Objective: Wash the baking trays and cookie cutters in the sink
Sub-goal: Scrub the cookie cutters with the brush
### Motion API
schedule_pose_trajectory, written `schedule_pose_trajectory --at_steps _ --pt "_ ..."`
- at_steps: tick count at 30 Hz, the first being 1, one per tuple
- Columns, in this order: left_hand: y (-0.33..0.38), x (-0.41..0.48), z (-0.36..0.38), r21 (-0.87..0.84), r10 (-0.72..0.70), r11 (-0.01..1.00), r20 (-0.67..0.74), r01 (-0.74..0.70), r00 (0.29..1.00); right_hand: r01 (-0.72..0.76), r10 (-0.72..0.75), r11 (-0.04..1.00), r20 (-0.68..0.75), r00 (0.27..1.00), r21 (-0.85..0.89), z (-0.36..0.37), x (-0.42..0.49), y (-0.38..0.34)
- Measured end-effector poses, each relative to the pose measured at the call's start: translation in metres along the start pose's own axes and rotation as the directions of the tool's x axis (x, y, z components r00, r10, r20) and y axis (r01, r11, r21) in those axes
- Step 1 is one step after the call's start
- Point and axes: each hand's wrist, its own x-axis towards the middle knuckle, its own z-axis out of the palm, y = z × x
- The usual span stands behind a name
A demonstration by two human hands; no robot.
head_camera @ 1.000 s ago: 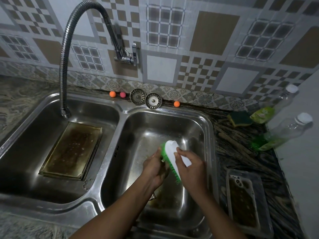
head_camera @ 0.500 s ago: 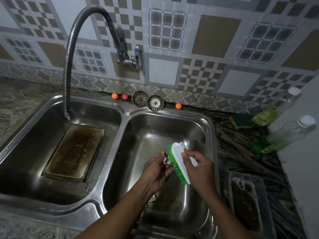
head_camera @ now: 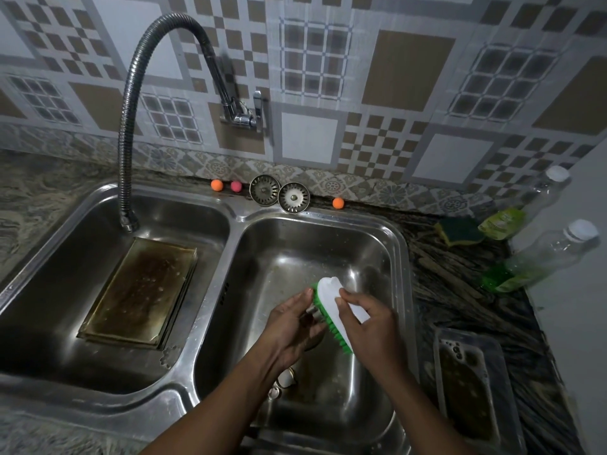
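Over the right sink basin, my right hand grips a white scrub brush with green bristles. Its bristles press against a small metal cookie cutter that my left hand holds, mostly hidden by the fingers. More small metal cutters lie on the basin floor under my left wrist. A stained rectangular baking tray lies flat in the left basin. Another dirty tray sits on the counter to the right.
A flexible tap hose hangs over the left basin. Two sink strainers and small coloured balls stand at the back rim. A green sponge and two bottles of green liquid lie on the right counter.
The brush has slid a little along the cutter between my hands; my view shifted slightly. Both hands keep their hold.
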Motion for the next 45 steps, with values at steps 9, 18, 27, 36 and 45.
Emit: schedule_pose_trajectory --at_steps 9,18,27,36,45 --pt "-0.001 0.003 -0.007 0.040 -0.017 0.999 -0.012 0.018 1.000 0.032 -0.030 0.998 0.053 0.998 -0.054 0.002 0.000 0.009" --pt "-0.003 0.005 -0.010 0.122 -0.072 0.990 0.003 0.071 0.997 -0.014 0.017 0.997 0.042 0.999 -0.074 -0.004 0.002 0.017" --pt "0.005 -0.001 -0.010 -0.028 -0.070 0.997 0.178 0.076 0.982 -0.170 0.186 0.972 -0.087 0.979 0.161 -0.008 0.006 0.002" --pt "0.000 0.005 -0.018 0.336 0.043 0.937 0.148 -0.091 0.988 -0.074 0.071 0.994 0.045 0.996 0.077 -0.018 0.013 -0.001" --pt "0.003 -0.003 -0.013 0.252 -0.011 0.967 0.184 -0.036 0.983 -0.128 0.133 0.986 -0.034 0.991 0.108 -0.024 0.021 0.005"
